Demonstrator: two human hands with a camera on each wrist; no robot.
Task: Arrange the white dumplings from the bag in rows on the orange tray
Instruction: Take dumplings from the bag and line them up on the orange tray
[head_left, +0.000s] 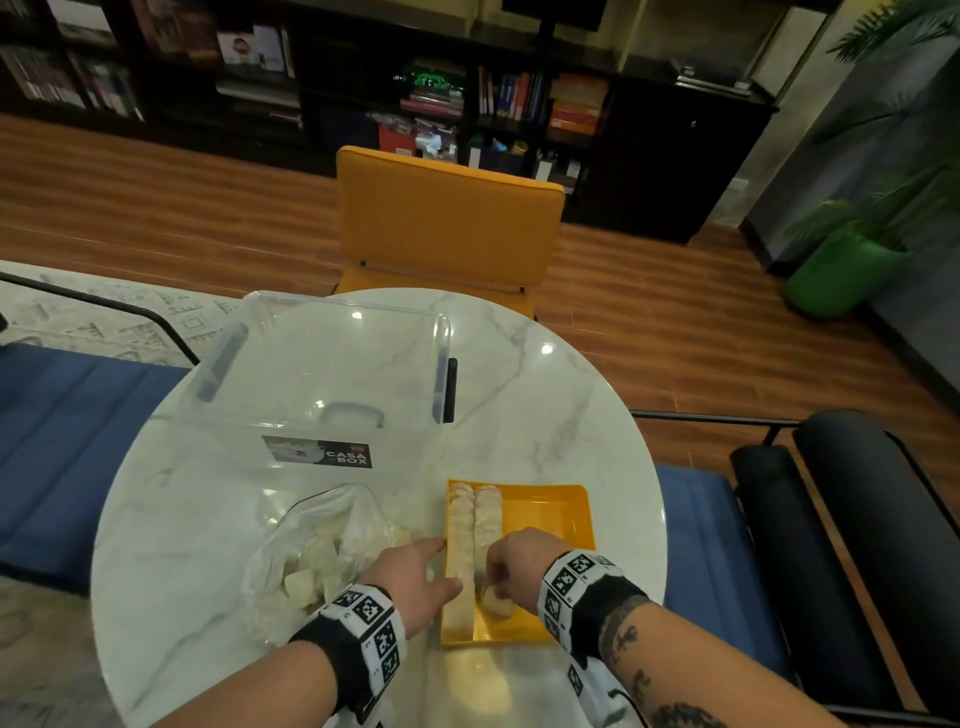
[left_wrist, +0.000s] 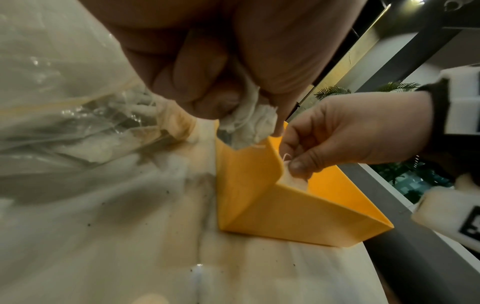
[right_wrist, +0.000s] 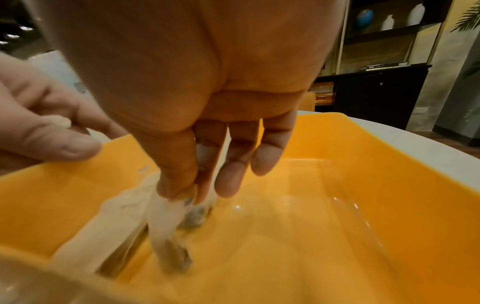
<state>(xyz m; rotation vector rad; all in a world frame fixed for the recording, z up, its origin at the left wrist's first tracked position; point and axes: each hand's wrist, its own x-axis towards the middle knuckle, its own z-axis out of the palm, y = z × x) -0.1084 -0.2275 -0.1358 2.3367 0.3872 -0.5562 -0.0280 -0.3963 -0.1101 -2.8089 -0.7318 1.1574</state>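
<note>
The orange tray (head_left: 545, 519) lies on the table's near right. Two rows of white dumplings (head_left: 462, 545) run along its left side. My right hand (head_left: 511, 564) reaches down into the tray and pinches a dumpling (head_left: 496, 605) at the near end of the second row; in the right wrist view thumb and forefinger (right_wrist: 176, 185) hold it (right_wrist: 166, 218) against the tray floor (right_wrist: 337, 205). My left hand (head_left: 415, 571) hovers at the tray's left rim (left_wrist: 249, 185), its fingers curled round another dumpling (left_wrist: 249, 123). The clear bag (head_left: 322, 551) of dumplings lies left of the tray.
A clear plastic storage box (head_left: 322, 374) labelled CASA BOX stands behind the bag on the round marble table (head_left: 545, 405). An orange chair (head_left: 447, 218) sits across the table, a blue bench (head_left: 62, 441) at the left, and a black chair (head_left: 831, 519) at the right.
</note>
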